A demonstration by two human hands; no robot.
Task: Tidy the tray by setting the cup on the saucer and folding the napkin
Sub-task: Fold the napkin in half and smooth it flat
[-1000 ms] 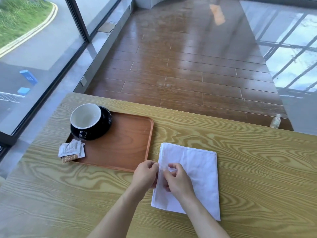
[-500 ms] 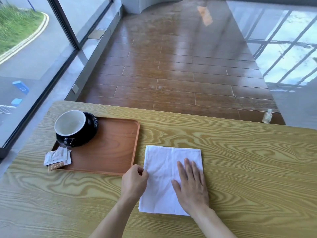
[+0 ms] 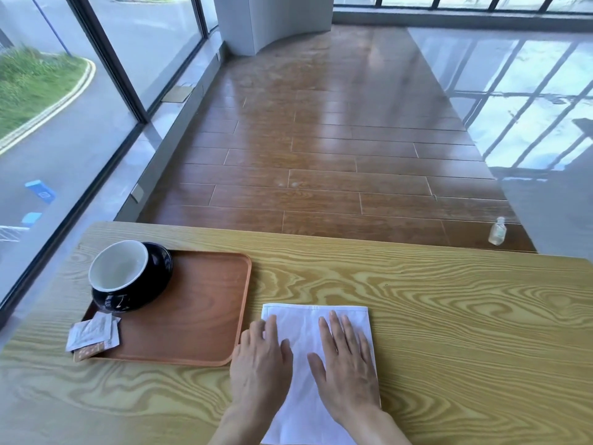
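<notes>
A white napkin (image 3: 301,322) lies folded into a narrow rectangle on the wooden table, just right of the brown tray (image 3: 199,313). My left hand (image 3: 261,364) lies flat with fingers spread on the napkin's left edge, partly over the tray's near right corner. My right hand (image 3: 348,364) presses flat on the napkin's right half. A black cup with a white inside (image 3: 118,274) stands on a black saucer (image 3: 162,263) at the tray's far left corner. The napkin's near end is hidden under my wrists.
Several small sachets (image 3: 93,334) lie at the tray's near left corner, overhanging its rim. The light wooden table (image 3: 449,332) stretches to the right. A small clear bottle (image 3: 497,231) stands on the floor beyond the table's far edge. Glass windows run along the left.
The napkin has been folded narrower. My left hand went from pinching its left edge to lying flat on it. Both hands now rest flat. The camera tilted up.
</notes>
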